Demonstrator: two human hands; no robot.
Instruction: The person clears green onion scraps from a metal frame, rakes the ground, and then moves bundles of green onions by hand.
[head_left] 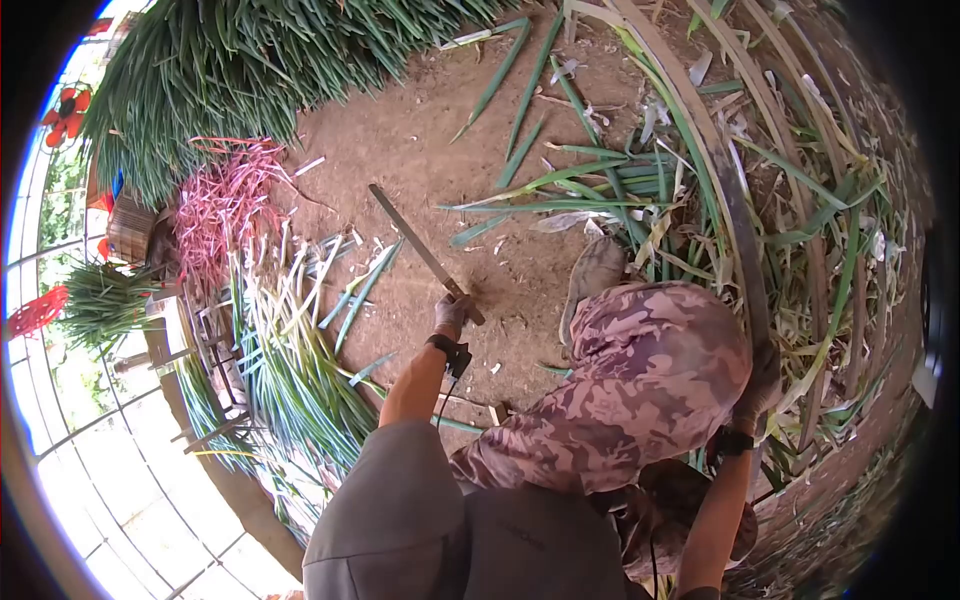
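My left hand (pixel 453 314), gloved, is closed around a narrow flat wooden strip (pixel 410 235) near its lower end. The strip slants up and left above the bare soil. At the right, my right hand (pixel 762 385), also gloved, is closed on the lower end of a long slat (pixel 722 170). That slat looks curved in this view and runs up past the top edge. My camouflage-clad knee (pixel 660 360) stands between the two hands. Part of the right hand's grip is in shadow. Loose green onion leaves (pixel 600 190) lie beside the slat.
A large heap of green onions (pixel 250 70) fills the top left. Below it lie pink-red tie strips (pixel 235 205) and more green onions (pixel 300 370) with pale stems. Other long slats (pixel 800 200) run over leaf scraps at right. A wire-mesh wall (pixel 130 480) stands at left.
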